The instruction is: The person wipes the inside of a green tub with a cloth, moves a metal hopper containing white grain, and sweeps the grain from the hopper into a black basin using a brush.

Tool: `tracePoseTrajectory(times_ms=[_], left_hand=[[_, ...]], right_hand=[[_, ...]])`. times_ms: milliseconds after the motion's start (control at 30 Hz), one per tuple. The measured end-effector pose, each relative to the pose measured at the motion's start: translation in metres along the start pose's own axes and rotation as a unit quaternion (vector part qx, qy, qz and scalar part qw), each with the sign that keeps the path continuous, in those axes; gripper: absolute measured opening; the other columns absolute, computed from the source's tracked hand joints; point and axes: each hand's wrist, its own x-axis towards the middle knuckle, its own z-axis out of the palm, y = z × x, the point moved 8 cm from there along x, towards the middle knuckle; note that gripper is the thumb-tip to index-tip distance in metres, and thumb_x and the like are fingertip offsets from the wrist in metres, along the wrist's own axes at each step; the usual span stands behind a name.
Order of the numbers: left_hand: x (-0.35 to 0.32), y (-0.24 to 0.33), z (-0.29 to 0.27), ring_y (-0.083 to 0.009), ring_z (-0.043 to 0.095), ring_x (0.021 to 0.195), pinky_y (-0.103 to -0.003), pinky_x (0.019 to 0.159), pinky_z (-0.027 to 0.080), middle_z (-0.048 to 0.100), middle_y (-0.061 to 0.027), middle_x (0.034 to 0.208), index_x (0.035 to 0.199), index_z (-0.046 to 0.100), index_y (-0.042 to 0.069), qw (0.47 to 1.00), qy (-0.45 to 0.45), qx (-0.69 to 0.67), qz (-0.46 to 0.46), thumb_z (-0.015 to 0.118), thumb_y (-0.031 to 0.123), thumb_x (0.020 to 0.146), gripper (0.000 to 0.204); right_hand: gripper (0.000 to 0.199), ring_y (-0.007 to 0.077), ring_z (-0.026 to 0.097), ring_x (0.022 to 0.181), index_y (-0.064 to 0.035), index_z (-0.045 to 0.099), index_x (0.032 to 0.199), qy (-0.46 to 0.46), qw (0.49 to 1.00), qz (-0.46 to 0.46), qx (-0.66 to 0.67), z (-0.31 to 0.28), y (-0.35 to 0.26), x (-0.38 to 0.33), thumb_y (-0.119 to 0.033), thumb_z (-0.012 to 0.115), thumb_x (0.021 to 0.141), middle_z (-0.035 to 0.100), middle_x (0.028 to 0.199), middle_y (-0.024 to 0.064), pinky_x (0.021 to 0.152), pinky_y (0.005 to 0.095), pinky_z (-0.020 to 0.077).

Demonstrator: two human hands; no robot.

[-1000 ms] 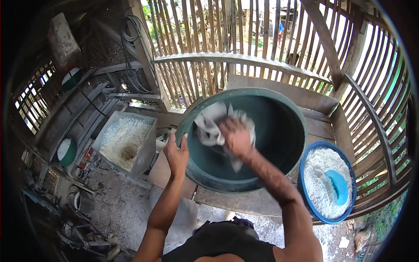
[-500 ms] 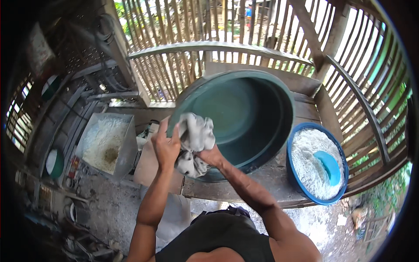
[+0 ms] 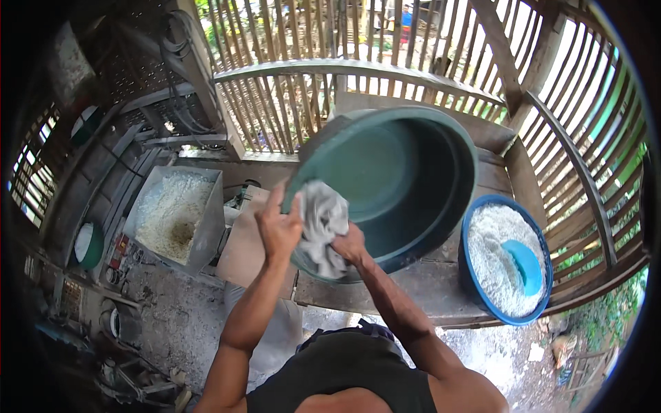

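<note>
A large dark green tub (image 3: 385, 172) stands tilted on a wooden bench, its hollow turned toward me. My left hand (image 3: 279, 227) is closed on the tub's near left rim, thumb on the inner side. In my right hand (image 3: 350, 244) is a bunched grey-white cloth (image 3: 322, 220), pressed against the tub's near left wall and hanging over the rim. The cloth is blurred by motion, and it hides part of the rim and some of my right fingers.
Right of the tub, a blue basin (image 3: 465, 255) holds white grainy stuff and a light blue scoop (image 3: 523, 265). A metal hopper (image 3: 213, 224) with similar pale contents stands at left. Wooden slats (image 3: 289, 103) fence the far side, behind the bench (image 3: 385, 292).
My right hand has shifted the cloth along the tub's near left wall, and its folds hang differently. My left hand keeps to the rim. The whole view has shifted slightly.
</note>
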Motion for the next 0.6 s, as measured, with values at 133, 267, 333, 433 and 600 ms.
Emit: tracePoseTrajectory(times_ms=[133, 267, 333, 433, 600], left_hand=[[0.011, -0.003, -0.031, -0.0184, 0.065, 0.073, -0.030, 0.068, 0.050, 0.068, -0.0132, 0.084, 0.107, 0.065, -0.001, 0.994, 0.108, -0.011, 0.023, 0.067, 0.003, 0.084, 0.023], [0.040, 0.003, -0.057, -0.0220, 0.066, 0.080, -0.031, 0.073, 0.051, 0.069, -0.0171, 0.094, 0.105, 0.064, -0.008, 0.977, 0.207, 0.031, 0.041, 0.070, 0.008, 0.084, 0.027], [0.054, 0.023, -0.058, -0.0269, 0.068, 0.088, -0.033, 0.078, 0.053, 0.069, -0.0192, 0.099, 0.104, 0.065, -0.009, 0.966, 0.223, -0.001, 0.129, 0.070, 0.008, 0.084, 0.027], [0.059, 0.070, -0.035, -0.0354, 0.067, 0.101, -0.039, 0.086, 0.055, 0.069, -0.0209, 0.104, 0.105, 0.067, -0.004, 0.922, 0.171, -0.075, 0.339, 0.062, 0.001, 0.084, 0.022], [0.023, 0.075, 0.025, -0.0262, 0.063, 0.112, -0.043, 0.100, 0.051, 0.068, -0.0112, 0.114, 0.106, 0.071, 0.009, 0.903, 0.017, -0.083, 0.422, 0.061, 0.001, 0.086, 0.024]], right_hand=[[0.049, 0.0268, 0.052, 0.120, 0.0003, 0.056, 0.124, 0.028, 0.941, -0.183, 0.282, -0.050, -0.102, -0.028, -0.006, 0.065, 0.076, 0.058, 0.127, 0.0141, 0.103, 0.0342, 0.0393], [0.046, 0.0257, 0.059, 0.107, 0.0071, 0.058, 0.117, 0.163, 0.945, -0.162, 0.235, -0.133, -0.087, -0.066, -0.001, 0.062, 0.072, 0.063, 0.117, 0.0136, 0.094, 0.0339, 0.0449], [0.046, 0.0251, 0.061, 0.103, 0.0085, 0.058, 0.115, 0.253, 0.936, -0.056, 0.240, -0.148, -0.044, -0.078, -0.001, 0.060, 0.070, 0.064, 0.115, 0.0139, 0.090, 0.0335, 0.0467], [0.047, 0.0251, 0.058, 0.103, 0.0079, 0.057, 0.114, 0.285, 0.919, -0.022, 0.271, -0.148, 0.015, -0.088, -0.001, 0.059, 0.068, 0.062, 0.112, 0.0136, 0.090, 0.0327, 0.0440], [0.057, 0.0237, 0.054, 0.104, 0.0057, 0.050, 0.123, 0.308, 0.889, 0.028, 0.337, -0.137, 0.082, -0.105, -0.003, 0.058, 0.067, 0.057, 0.114, 0.0122, 0.092, 0.0316, 0.0419]])
